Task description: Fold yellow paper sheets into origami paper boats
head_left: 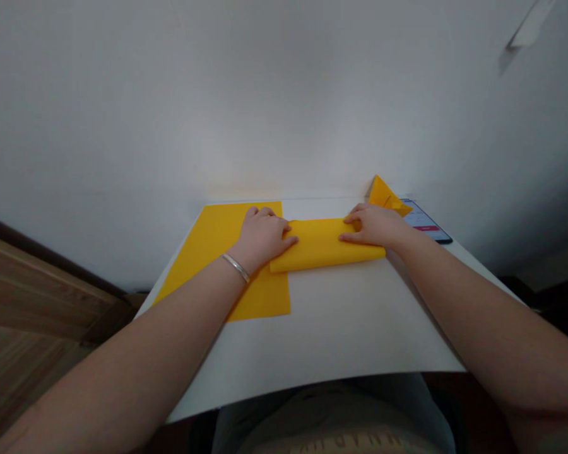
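A yellow sheet of paper is bent over on itself, its rounded fold facing me. My left hand grips its left end, thumb on top and fingers curled at the far edge. At the right end my right hand has its thumb and fingers closed on the same sheet. Flat under the left end and my left wrist lies another yellow sheet. Just behind my right hand stands a folded yellow paper piece with pointed corners.
A phone with a lit screen lies at the right back of the white table. The table's far edge meets a pale wall. Wooden furniture stands on the left.
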`<state>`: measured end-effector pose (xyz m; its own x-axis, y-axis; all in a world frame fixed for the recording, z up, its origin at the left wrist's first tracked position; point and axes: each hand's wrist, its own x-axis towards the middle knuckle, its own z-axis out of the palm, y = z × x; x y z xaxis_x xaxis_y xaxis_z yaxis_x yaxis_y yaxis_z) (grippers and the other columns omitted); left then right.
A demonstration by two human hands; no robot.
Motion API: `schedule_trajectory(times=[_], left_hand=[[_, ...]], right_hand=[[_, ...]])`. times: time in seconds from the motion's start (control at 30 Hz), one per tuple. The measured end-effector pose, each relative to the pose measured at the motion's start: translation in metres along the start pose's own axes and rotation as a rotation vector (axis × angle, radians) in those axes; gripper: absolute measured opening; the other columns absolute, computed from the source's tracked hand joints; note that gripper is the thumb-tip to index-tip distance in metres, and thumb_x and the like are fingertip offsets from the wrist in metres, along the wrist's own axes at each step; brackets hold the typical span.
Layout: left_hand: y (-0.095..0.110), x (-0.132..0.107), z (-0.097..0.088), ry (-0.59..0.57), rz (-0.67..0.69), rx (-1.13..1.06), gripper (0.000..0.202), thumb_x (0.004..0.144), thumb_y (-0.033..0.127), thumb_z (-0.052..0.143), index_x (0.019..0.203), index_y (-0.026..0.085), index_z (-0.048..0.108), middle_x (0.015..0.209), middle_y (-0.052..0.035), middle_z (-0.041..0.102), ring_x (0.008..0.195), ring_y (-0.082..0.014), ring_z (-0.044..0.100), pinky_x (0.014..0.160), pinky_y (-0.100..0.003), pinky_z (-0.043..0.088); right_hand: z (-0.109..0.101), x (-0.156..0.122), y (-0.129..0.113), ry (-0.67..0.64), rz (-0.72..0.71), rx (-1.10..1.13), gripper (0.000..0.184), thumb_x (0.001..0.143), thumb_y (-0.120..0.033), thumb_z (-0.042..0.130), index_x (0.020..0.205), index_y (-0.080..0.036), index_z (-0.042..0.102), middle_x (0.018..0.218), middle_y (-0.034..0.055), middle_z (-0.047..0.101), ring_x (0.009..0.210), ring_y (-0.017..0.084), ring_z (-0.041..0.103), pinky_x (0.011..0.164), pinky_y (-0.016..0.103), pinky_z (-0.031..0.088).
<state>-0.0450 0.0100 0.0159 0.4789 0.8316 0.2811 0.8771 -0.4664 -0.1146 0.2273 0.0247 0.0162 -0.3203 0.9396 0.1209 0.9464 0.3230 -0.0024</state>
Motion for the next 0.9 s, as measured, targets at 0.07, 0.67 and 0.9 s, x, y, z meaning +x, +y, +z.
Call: schedule_trajectory(times=[0.07,0.67,0.9], left_hand=[[0.002,-0.001,-0.001,0.003,-0.007,0.012,0.037,0.081,0.054,0.054,0.082,0.024,0.073,0.087,-0.0080,0.071,0.099,-0.0272,0.054,0.087,-0.042,0.030],[0.014,-0.004,-0.010,0.010,0.038,0.052,0.053,0.078,0.066,0.054,0.092,0.018,0.071,0.121,-0.0129,0.063,0.121,-0.0335,0.044,0.099,-0.045,0.027],[0.014,-0.002,-0.007,-0.078,0.066,-0.041,0.046,0.083,0.054,0.055,0.099,0.013,0.066,0.103,-0.0140,0.066,0.101,-0.0278,0.059,0.088,-0.037,0.042]], right_hand=[[-0.001,0.000,-0.001,0.000,0.009,0.000,0.061,0.069,-0.071,0.057,0.106,-0.024,0.072,0.121,0.0089,0.064,0.099,0.030,0.061,0.080,0.039,0.048],[-0.008,-0.006,-0.017,-0.014,-0.003,0.009,0.066,0.060,-0.076,0.062,0.096,-0.022,0.073,0.119,0.0143,0.060,0.101,0.033,0.058,0.085,0.046,0.046],[-0.006,-0.001,-0.014,0.000,-0.112,-0.035,0.061,0.063,-0.071,0.064,0.094,-0.020,0.073,0.116,0.0148,0.062,0.114,0.036,0.048,0.096,0.049,0.040]])
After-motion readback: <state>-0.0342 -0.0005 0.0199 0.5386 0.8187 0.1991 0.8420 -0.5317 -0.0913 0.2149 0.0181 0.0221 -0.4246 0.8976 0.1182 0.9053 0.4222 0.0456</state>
